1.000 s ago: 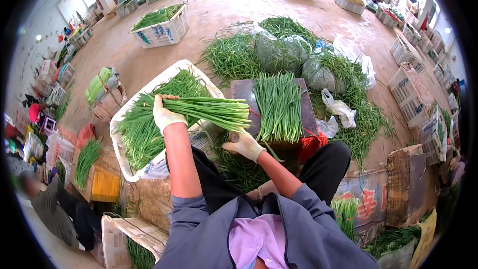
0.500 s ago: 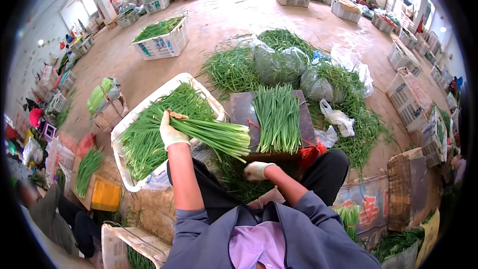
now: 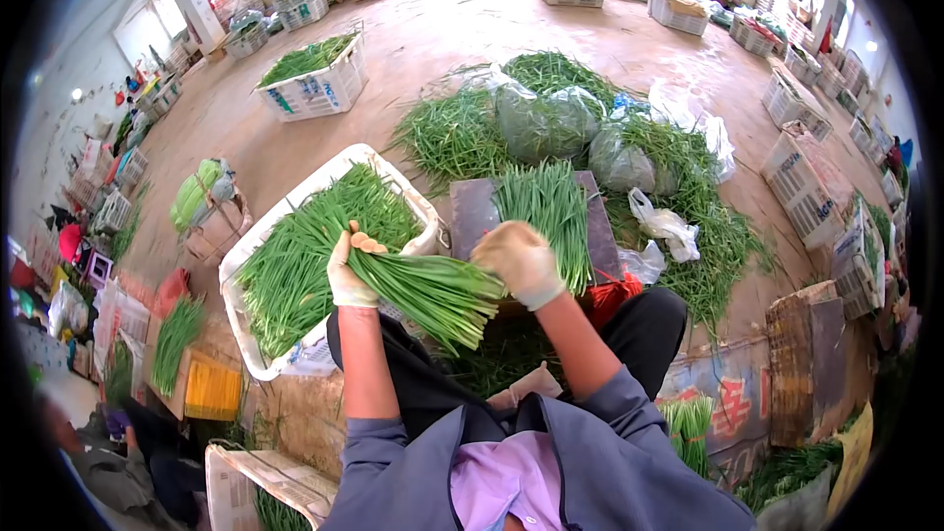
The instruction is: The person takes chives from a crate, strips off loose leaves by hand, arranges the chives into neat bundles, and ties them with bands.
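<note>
- One bunch of long green stalks (image 3: 430, 293) is in the left hand (image 3: 354, 268), its pale cut ends fanning out toward the right hand and its leafy ends reaching back over the crate.
- The left hand is closed around the bunch, partway along its length, with fingers wrapped over the top.
- The right hand (image 3: 518, 264) is blurred just beyond the cut ends; its fingers look curled in, but whether they touch or hold anything cannot be told.
- Beside and beyond the left hand sits the white crate (image 3: 430, 219), heaped with loose greens (image 3: 285, 290).
- Just past the right hand, a laid-out bundle (image 3: 544, 211) rests on a dark tabletop (image 3: 472, 211), with red ties (image 3: 617, 297) at its near edge.
- The bunch is probably light, springy toward the cut ends and limp toward the leaves, perhaps slick if damp.
- Its leaves would likely bruise under a hard squeeze, so the firmer lower stalks seem the best hold, gripped snugly all round so that single stalks do not slide out.
</note>
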`<action>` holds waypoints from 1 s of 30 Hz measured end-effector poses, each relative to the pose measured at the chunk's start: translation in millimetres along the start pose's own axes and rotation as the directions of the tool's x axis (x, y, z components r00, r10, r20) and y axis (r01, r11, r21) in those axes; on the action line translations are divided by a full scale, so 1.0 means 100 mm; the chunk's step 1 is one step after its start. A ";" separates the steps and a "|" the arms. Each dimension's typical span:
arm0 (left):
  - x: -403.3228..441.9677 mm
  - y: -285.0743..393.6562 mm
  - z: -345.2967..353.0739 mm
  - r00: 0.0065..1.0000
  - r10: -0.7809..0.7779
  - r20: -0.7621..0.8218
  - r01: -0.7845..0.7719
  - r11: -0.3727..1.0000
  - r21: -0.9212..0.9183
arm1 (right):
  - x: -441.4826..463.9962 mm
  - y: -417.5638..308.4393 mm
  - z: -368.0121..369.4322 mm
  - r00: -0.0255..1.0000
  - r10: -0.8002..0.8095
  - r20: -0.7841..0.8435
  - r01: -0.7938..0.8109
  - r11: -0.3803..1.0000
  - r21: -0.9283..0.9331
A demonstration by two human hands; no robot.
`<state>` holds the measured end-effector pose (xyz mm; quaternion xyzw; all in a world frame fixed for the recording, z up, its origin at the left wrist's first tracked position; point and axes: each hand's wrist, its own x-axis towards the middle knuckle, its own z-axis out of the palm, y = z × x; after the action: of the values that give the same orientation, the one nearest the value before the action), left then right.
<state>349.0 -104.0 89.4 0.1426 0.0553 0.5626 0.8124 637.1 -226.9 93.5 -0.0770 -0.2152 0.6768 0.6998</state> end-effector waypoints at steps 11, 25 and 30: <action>0.10 0.13 -0.07 0.994 0.102 -0.036 -0.101 0.995 0.013 | -0.41 -0.57 -0.17 0.930 -0.366 -0.026 0.352 0.871 0.343; 0.00 -0.02 0.08 0.988 0.040 0.151 -0.051 0.996 0.068 | 0.02 0.25 0.14 0.901 -0.121 0.416 0.421 0.017 -0.907; -0.01 0.04 -0.02 0.995 0.061 0.079 -0.058 0.998 -0.035 | -0.29 -0.01 0.31 0.955 -0.185 -0.233 -0.047 0.680 -0.731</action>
<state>344.6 -103.0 88.3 0.1532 0.0093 0.5814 0.7990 625.7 -260.8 116.3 -0.4385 -0.3649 0.4888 0.6600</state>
